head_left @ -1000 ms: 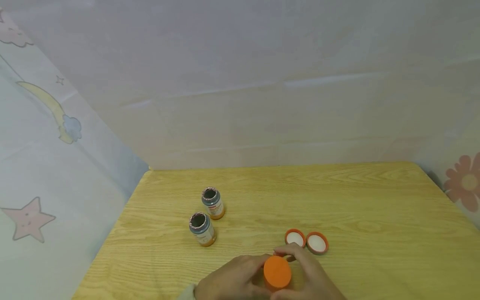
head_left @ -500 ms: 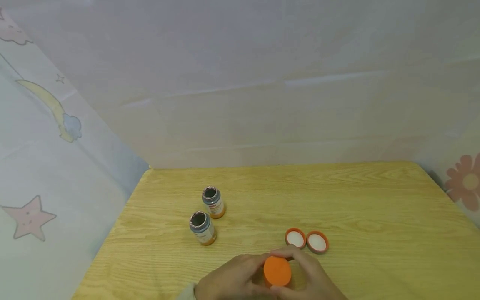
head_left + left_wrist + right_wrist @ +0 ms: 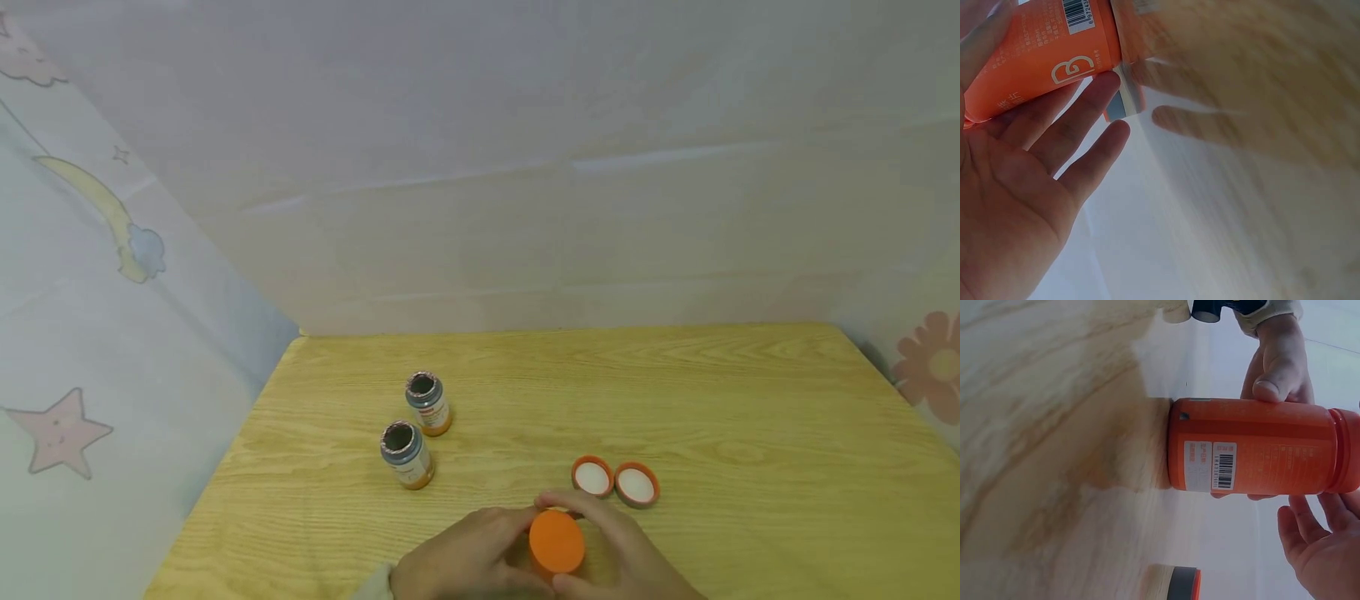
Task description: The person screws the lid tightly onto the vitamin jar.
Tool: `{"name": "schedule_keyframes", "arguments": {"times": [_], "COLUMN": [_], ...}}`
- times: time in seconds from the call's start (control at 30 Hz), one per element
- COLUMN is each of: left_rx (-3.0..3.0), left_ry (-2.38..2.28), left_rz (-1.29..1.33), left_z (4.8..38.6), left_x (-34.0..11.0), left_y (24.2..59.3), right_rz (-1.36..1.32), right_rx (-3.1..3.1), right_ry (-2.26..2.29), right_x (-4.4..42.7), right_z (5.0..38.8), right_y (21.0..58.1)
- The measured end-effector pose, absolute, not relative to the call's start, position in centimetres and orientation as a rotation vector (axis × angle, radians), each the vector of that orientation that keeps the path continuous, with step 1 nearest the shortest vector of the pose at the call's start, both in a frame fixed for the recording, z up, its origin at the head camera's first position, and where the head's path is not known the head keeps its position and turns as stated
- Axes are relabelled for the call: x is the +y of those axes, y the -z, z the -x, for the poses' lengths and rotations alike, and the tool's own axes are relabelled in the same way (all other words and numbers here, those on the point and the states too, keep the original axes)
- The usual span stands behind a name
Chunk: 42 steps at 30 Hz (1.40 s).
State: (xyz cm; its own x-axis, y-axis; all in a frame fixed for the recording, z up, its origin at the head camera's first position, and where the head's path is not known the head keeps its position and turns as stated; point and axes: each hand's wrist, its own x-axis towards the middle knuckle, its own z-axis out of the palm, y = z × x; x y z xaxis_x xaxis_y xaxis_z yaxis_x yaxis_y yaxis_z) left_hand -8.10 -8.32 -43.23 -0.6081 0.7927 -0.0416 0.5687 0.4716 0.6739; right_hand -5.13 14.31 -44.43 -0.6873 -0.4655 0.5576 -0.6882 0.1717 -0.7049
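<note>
An orange plastic bottle (image 3: 1272,450) with a printed label and barcode stands upright at the table's near side. My left hand (image 3: 468,554) grips its body from the left, the thumb along one side in the right wrist view. In the left wrist view, the fingers of that hand (image 3: 1016,206) reach round the lower body. On top sits the bottle's orange lid (image 3: 557,542). My right hand (image 3: 618,550) holds this lid at its rim, index finger on the far side and thumb on the near side. The right hand's other fingers (image 3: 1297,531) show beneath the bottle in the right wrist view.
Two uncapped jars (image 3: 408,467) (image 3: 430,408) with ragged foil rims stand to the left on the wooden table (image 3: 712,400). Beyond the right hand, two upturned orange lids (image 3: 592,477) (image 3: 637,484) with white liners lie side by side. A pale cloth (image 3: 525,167) hangs behind.
The right index fingertip has slid left along the lid's far rim, and the thumb has shifted right at the near rim. The left hand and bottle hold their place.
</note>
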Motion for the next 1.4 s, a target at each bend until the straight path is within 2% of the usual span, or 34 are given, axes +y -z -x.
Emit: {"name": "schedule_keyframes", "arguments": {"times": [0.3,0.63,1.03,1.4], "left_rx": [2.346,2.323,2.349,2.328], "left_ry": [-0.922,-0.930,-0.902,-0.913], "left_rz": [-1.170,-1.114,-1.120,-1.111], "left_z": [8.2,8.1,8.2,8.2], "left_x": [-8.4,-8.2,-8.5,-8.4], "left_y": [43.4,43.1,43.0,42.9], "right_rz": [-1.184,-0.811,-1.146,-0.918], "right_rx": [-2.184,-2.436,-2.244,-2.370], "right_ry": [-1.582,-1.637,-1.555,-1.564], "right_x": [14.4,14.0,14.6,14.3], "right_z": [5.4,4.2,5.3,4.7], "right_y": [44.4,43.9,44.7,44.4]}}
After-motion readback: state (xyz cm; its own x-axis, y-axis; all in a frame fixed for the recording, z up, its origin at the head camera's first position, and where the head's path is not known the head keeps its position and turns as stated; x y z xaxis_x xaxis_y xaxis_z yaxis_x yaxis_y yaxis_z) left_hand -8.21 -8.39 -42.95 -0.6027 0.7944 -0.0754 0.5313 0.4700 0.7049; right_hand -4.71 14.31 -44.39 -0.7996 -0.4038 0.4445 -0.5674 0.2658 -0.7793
